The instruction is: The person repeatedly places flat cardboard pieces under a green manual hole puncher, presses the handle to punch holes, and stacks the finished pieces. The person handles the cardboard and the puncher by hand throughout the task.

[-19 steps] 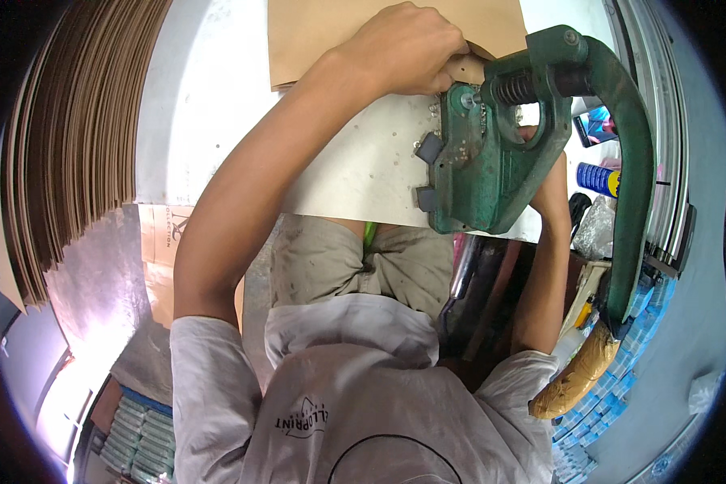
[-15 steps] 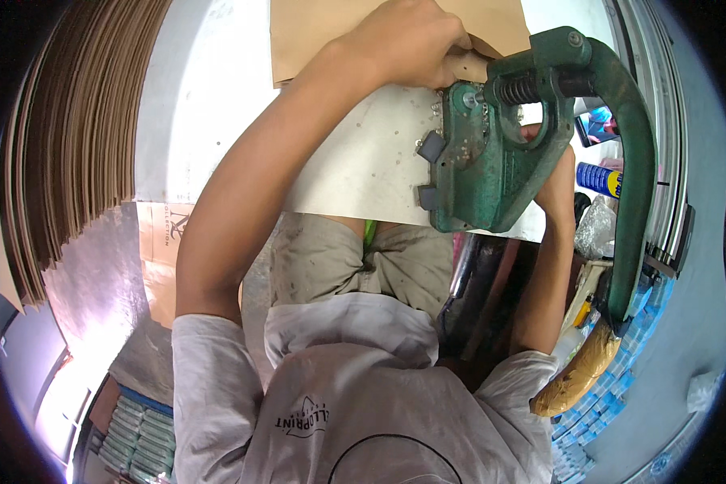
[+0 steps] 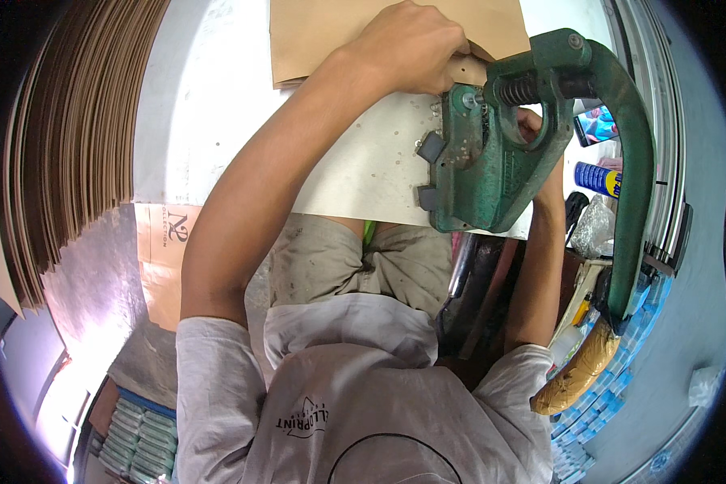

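Pinching brown paper (image 3: pixel 323 40), the left hand (image 3: pixel 423 50) is beside the green press (image 3: pixel 492 181); right hand (image 3: pixel 529 123) behind, grip I can't tell.

Hands (image 3: pixel 418 50) near green press (image 3: pixel 500 189)

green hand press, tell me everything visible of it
The green hand press has a scuffed, metal-looking body, an exposed coil spring and a long curved lever with a tape-wrapped brownish grip. Two dark blocks line its left edge. It rests at the near edge of the white tabletop. The left hand is beside its far end and the right hand shows through its frame opening; contact is unclear.
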Tool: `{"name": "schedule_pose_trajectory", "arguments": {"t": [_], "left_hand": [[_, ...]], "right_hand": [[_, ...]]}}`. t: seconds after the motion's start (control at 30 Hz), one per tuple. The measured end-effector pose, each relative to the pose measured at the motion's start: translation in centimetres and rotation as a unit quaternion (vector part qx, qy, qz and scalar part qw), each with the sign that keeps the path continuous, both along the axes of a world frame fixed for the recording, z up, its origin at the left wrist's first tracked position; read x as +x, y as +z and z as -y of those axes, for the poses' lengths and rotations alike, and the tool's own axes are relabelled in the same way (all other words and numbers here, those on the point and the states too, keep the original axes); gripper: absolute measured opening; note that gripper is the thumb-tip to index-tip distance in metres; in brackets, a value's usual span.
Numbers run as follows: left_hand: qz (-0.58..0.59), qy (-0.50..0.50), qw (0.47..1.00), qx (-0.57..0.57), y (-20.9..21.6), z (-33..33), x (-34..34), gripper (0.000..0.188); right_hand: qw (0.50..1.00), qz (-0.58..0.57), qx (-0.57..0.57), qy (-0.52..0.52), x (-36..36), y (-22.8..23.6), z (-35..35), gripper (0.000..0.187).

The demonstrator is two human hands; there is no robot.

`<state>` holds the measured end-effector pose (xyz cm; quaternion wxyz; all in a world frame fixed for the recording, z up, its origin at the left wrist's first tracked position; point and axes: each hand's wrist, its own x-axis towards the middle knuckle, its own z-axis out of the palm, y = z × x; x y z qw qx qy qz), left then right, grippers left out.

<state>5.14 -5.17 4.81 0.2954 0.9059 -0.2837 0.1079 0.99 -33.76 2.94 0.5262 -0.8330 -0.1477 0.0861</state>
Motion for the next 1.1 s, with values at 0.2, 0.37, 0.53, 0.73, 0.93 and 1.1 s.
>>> {"name": "schedule_pose_trajectory", "arguments": {"t": [0.2, 0.37, 0.53, 0.73, 0.93, 1.1], "left_hand": [[-0.01, 0.008, 1.0, 0.004, -0.2, 0.3, 0.0, 0.018], [-0.004, 0.008, 1.0, -0.002, -0.4, -0.1, -0.2, 0.02], [-0.017, 0.004, 1.0, -0.007, 1.2, -0.3, -0.3, 0.021], [-0.031, 0.017, 0.999, 0.038, 1.6, 0.5, -1.6, 0.025], [-0.028, 0.056, 0.996, 0.067, -0.1, 2.0, -3.5, 0.031], [-0.012, 0.083, 0.994, 0.067, -0.6, 2.4, -4.2, 0.033]], "right_hand": [[0.998, 0.009, 0.063, -0.007, 2.4, -5.4, 1.5, 0.03], [0.999, -0.006, 0.028, 0.016, 0.9, -1.7, -4.2, 0.031], [0.998, -0.004, 0.025, -0.059, 2.0, -1.4, -1.3, 0.028], [0.987, -0.037, 0.095, -0.125, 1.5, -0.8, -2.6, 0.025], [0.985, -0.043, 0.101, -0.13, 0.9, -1.1, -2.7, 0.023], [0.984, -0.055, 0.108, -0.128, 0.4, -0.9, -2.9, 0.021]]}}
